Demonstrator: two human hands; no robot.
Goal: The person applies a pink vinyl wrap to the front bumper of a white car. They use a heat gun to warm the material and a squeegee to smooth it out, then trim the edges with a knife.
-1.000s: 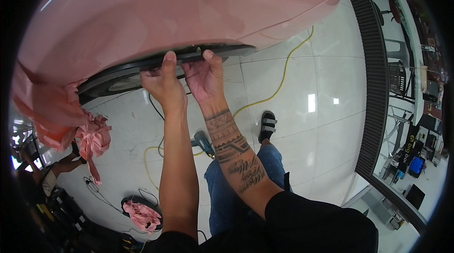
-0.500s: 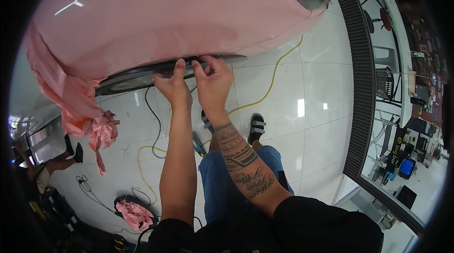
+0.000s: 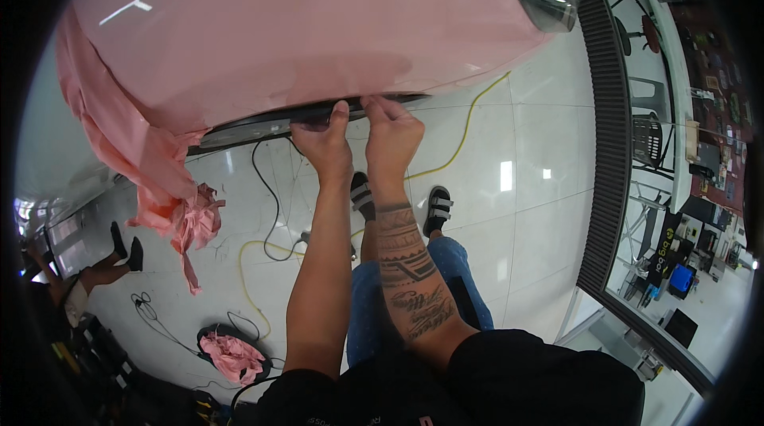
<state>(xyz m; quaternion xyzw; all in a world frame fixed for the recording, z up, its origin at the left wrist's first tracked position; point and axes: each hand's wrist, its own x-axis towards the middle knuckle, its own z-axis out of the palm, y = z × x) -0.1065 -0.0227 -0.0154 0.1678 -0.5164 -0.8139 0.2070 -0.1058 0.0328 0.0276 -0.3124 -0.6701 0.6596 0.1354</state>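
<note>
A pink car body panel (image 3: 350,20) fills the top, with a dark strip (image 3: 255,122) along its lower edge. My left hand (image 3: 326,139) is closed on that strip, thumb up against it and fingers curled beneath. Just right of it, my right hand (image 3: 391,143) is also closed on the strip, its bent fingers at the panel edge, fingertips partly hidden. Loose pink film (image 3: 119,115) drapes from the panel's left side, ending in a crumpled bunch. A tool (image 3: 310,243) on the floor is partly hidden behind my left forearm.
Black and yellow cords cross the tiled floor (image 3: 533,139). A dark container (image 3: 256,332) holds crumpled film. Another person's legs (image 3: 115,255) are at lower left, near black equipment (image 3: 103,362). A ribbed dark border (image 3: 601,107) runs along the right, beside a cluttered counter (image 3: 676,171) and chairs.
Both my hands have moved rightward along the strip. My right hand has turned from palm up to back up, fingers at the edge. The panel appears shifted with the camera.
</note>
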